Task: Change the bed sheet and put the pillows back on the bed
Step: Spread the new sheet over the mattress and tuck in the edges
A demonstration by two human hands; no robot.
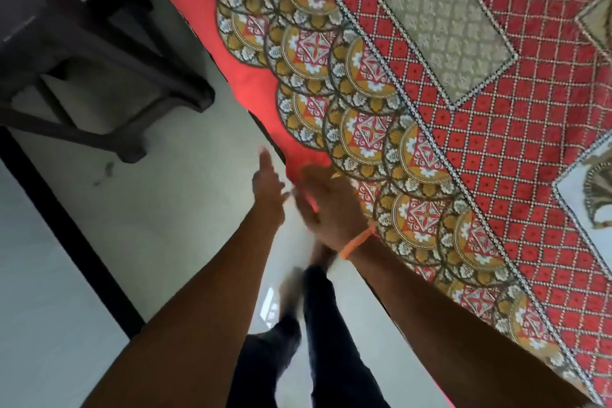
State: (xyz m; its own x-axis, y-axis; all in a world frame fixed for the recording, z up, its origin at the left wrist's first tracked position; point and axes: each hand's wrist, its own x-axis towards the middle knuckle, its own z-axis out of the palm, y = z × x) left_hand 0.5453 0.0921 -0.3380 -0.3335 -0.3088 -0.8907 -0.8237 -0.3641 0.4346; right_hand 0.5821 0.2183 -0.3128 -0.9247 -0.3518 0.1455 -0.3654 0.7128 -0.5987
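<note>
With my left hand (269, 187) spread and my right hand (326, 200) blurred, its grip unreadable, the red patterned cotton bed sheet (430, 109) could slide off its overhanging edge.

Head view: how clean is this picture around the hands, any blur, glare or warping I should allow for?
Head view: the right hand is motion-blurred at the bed sheet edge, so its grip is unreadable; the left hand is sharper, fingers straight. The wide lens tilts and bends the bed edge. The sheet's plain red border glows overexposed, and the pale floor shows soft glare.
</note>
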